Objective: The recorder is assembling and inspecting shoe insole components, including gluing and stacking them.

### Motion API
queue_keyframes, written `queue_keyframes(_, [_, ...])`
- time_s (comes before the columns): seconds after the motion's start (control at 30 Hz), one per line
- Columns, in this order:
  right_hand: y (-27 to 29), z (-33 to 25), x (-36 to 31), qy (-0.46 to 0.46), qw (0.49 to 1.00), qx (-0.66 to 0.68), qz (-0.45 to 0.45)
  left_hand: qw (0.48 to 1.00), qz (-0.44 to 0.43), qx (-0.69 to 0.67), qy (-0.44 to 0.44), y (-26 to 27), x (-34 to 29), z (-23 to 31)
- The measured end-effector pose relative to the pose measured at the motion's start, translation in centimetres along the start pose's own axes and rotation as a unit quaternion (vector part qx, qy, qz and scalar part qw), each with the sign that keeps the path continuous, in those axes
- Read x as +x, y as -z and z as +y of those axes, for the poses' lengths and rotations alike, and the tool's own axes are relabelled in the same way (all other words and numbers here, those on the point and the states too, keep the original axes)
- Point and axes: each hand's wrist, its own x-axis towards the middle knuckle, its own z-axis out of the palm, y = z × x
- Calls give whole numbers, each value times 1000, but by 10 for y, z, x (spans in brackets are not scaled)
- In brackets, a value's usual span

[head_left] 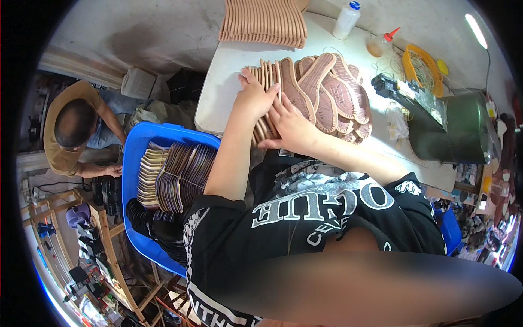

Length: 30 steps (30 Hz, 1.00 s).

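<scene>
On the white table, a row of brown shoe soles [263,128] with raised, rounded rims stands on edge, packed face to face. My left hand [254,97] lies over the row's far left part, its thumb toward the right, gripping the soles. Closer to me, my right hand [291,124] presses on the right side of the same row, fingers pointing up toward the left thumb. Against the row's right side leans a loose heap of brown soles [339,90] with stitched edges, several overlapping. Parts of the gripped soles are hidden under both hands.
A neat row of soles [263,24] stands at the table's far edge. Beyond the heap are a white bottle [347,20], a red-tipped bottle [379,44], a yellow basket [423,71] and a green machine [452,128]. A blue bin [131,180] holds more soles; a person [76,128] sits left.
</scene>
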Motion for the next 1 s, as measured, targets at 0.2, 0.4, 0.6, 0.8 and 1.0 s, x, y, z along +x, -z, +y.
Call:
queue_keyframes(0.2, [71, 33, -25, -176, 968, 178, -28, 994, -19, 105, 21, -4, 14, -8])
queue_keyframes(0.4, [43, 63, -52, -269, 954, -41, 123, 983, 15, 184, 0, -15, 2, 18])
queue_keyframes(0.6, [23, 55, -34, -215, 946, 175, 171, 978, -7, 205, 44, -13, 3, 31])
queue_keyframes(0.8, [36, 43, -27, -213, 898, 369, 114, 987, -10, 160, 27, 3, -1, 24])
queue_keyframes(1.0, [23, 55, -16, -317, 828, 460, 51, 993, -18, 116, -13, 11, 33, -24])
